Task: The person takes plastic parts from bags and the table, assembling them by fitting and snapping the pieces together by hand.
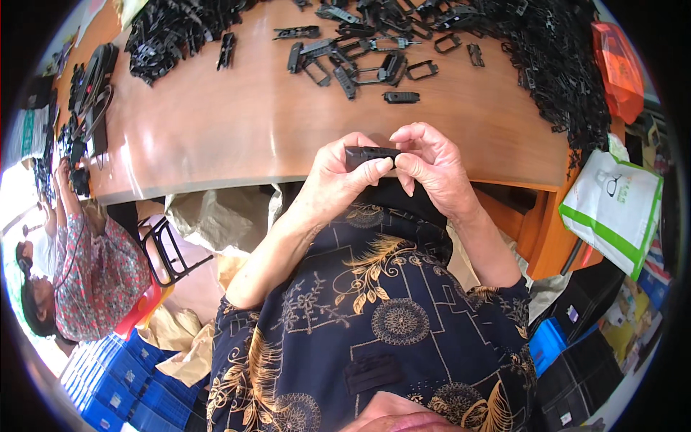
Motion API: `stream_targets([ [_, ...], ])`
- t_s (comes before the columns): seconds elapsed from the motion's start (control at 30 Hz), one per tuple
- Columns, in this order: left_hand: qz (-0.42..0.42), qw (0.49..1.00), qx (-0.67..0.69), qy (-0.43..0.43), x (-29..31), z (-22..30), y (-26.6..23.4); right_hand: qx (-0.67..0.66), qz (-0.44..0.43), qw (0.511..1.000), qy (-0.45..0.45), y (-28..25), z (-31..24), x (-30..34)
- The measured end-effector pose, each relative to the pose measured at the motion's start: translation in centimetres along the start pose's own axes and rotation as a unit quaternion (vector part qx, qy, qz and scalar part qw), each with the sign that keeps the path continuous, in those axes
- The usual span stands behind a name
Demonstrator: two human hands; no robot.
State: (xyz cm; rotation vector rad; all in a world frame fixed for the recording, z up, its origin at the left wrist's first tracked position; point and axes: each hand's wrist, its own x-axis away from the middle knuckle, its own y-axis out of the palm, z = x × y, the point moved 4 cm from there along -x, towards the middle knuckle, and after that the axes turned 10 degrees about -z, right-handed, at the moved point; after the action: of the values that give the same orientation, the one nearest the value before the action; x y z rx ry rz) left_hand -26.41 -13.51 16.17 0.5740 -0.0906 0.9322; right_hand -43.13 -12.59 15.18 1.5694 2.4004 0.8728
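Note:
Just over the table's near edge, both hands meet at a small, long black plastic part. My left hand grips it between thumb and fingers, with the thumb along its near side. At the part's right end, the thumb of my right hand presses against it, its forefinger curved above. Whether a smaller piece sits between the right fingertips is hidden. A single black plastic part lies on the table beyond my hands. Past it is a loose group of black frames and slim housings.
Large heaps of black parts lie at the far left and right of the wooden table. A white-green bag hangs at its right edge, near an orange bag. Another person works at left, above blue crates.

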Motion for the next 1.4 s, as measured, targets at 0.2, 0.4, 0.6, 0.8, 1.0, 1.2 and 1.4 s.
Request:
stream_targets([
  [0.2, -0.022, 1.0, -0.02, 0.004, -2.4, 0.6, 0.7, 0.072, 0.027, 0.997, 0.016, -1.8, -1.5, 0.4],
  [0.4, 0.074, 0.997, -0.022, 0.023, -4.0, 1.0, -1.7, 0.548, 0.235, 0.792, -0.129, -9.1, -8.8, -1.7],
  [0.6, 0.148, 0.746, -0.636, 0.128, -6.1, 3.1, -0.3, 0.695, 0.257, 0.668, -0.062, -14.6, -11.2, -4.6],
  [0.8, 0.126, 0.699, -0.695, 0.109, -6.9, 2.8, 0.6, 0.676, 0.143, 0.716, -0.1, -12.8, -10.0, -4.8],
  [1.0, 0.122, 0.832, -0.534, 0.09, -5.2, 2.6, -0.6, 0.762, 0.091, 0.611, -0.193, -8.0, -7.9, -2.4],
  [1.2, 0.056, 0.95, -0.305, 0.033, -4.4, 1.2, -1.9, 0.553, 0.049, 0.798, -0.236, -1.2, -6.7, -0.6],
  [1.4, -0.008, 0.999, 0.019, 0.05, -2.8, 1.4, -1.1, 0.589, 0.007, 0.761, -0.272, 2.0, -5.5, -0.3],
])
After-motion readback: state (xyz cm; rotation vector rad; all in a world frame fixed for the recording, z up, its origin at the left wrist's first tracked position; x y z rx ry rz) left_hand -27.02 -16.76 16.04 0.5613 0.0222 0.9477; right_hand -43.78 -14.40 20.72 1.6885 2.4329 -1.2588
